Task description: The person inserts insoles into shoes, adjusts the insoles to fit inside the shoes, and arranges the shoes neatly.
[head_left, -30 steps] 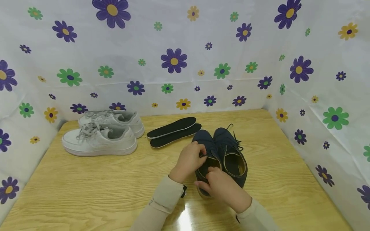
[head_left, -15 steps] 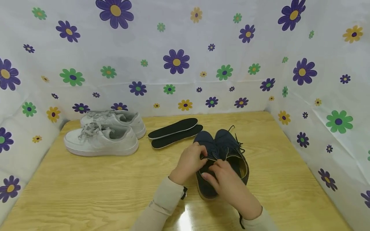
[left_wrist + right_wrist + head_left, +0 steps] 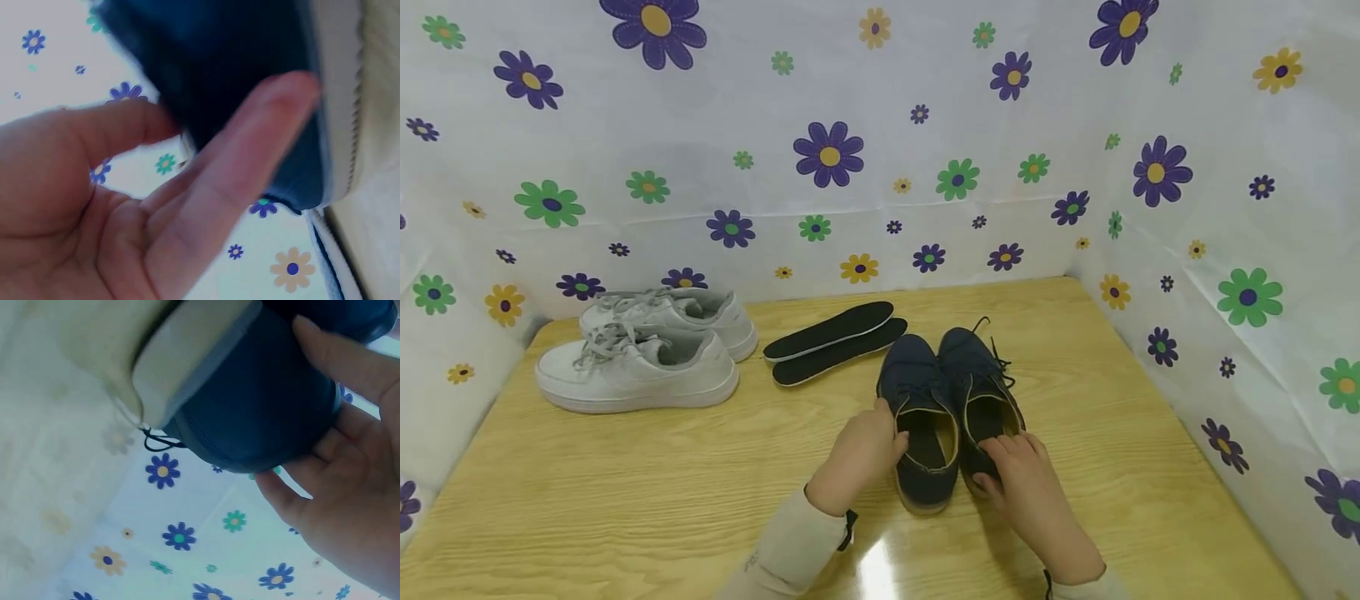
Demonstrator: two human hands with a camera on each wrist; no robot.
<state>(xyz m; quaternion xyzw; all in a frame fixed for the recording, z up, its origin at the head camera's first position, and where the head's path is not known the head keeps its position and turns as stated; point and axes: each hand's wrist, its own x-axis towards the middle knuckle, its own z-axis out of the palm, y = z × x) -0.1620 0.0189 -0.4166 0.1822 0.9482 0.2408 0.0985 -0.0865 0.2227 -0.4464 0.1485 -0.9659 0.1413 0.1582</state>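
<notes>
Two navy lace-up shoes stand side by side on the wooden table, toes pointing away. My left hand grips the left navy shoe at its left side, thumb over the opening's rim; the left wrist view shows its fingers along the dark upper. A dark insole lies inside that shoe. At the back of the right navy shoe, my right hand holds the heel. Its fingers go over the rim, and in the right wrist view thumb and fingers span the heel.
Two loose black insoles lie overlapping left of the navy shoes' toes. A pair of white sneakers stands at the back left. Flowered white cloth encloses the wooden table at the back and sides.
My right hand has left the left shoe's opening and moved right onto the right shoe's heel. My left hand has shifted from near the laces down to the left shoe's side rim.
</notes>
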